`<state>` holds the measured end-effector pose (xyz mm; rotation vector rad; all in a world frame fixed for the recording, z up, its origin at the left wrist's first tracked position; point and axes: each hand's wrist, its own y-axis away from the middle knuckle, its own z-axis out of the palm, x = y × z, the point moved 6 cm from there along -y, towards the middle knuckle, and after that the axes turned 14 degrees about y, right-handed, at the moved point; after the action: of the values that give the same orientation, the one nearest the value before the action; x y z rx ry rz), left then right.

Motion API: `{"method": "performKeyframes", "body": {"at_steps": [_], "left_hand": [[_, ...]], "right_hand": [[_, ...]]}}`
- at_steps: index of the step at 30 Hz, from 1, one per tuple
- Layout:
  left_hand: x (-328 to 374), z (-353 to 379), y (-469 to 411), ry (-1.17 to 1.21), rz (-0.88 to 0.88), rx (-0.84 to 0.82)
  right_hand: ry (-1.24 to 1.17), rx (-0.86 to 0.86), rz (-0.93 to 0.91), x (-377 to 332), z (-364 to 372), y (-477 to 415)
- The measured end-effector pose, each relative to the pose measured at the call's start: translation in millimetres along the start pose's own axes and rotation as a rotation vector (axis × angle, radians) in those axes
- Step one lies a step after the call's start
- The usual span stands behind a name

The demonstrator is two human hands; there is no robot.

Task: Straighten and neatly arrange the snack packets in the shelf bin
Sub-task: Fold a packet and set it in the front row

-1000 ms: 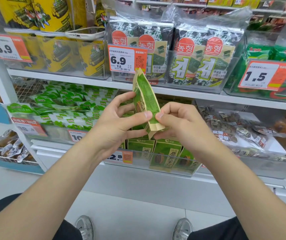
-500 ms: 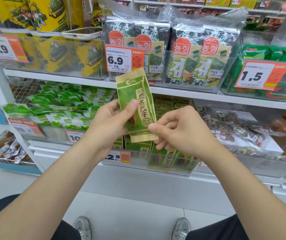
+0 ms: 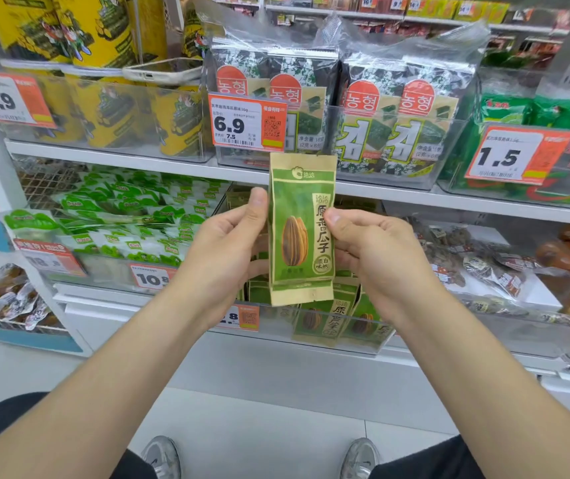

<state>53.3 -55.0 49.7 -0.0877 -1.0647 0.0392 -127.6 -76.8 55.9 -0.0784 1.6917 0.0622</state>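
Left hand [image 3: 231, 243] and right hand [image 3: 373, 250] each pinch a side edge of the flat green-and-tan sunflower-seed packet [image 3: 301, 229], upright between them, print facing out, probably to square it before slotting it into the clear plastic shelf bin [image 3: 352, 315] just below.

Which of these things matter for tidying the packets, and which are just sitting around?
Part of the job: green seed packet, held upright by left hand and right hand; matching packets in the clear bin below.
Just around: seaweed packs, yellow bags, 6.9 price tag, phone.
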Motion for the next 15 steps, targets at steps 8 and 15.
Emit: {"method": "performKeyframes", "body": {"at_steps": [8,15], "left_hand": [[2.4,-0.4,0.0,0.034,0.011,-0.033],[-1.4,19.7,10.5,-0.038,0.034,-0.203]], "right_hand": [[0.102,0.007,-0.063,-1.7,1.7,-1.9],[0.179,0.023,-0.025,4.0,8.5,1.4]]}}
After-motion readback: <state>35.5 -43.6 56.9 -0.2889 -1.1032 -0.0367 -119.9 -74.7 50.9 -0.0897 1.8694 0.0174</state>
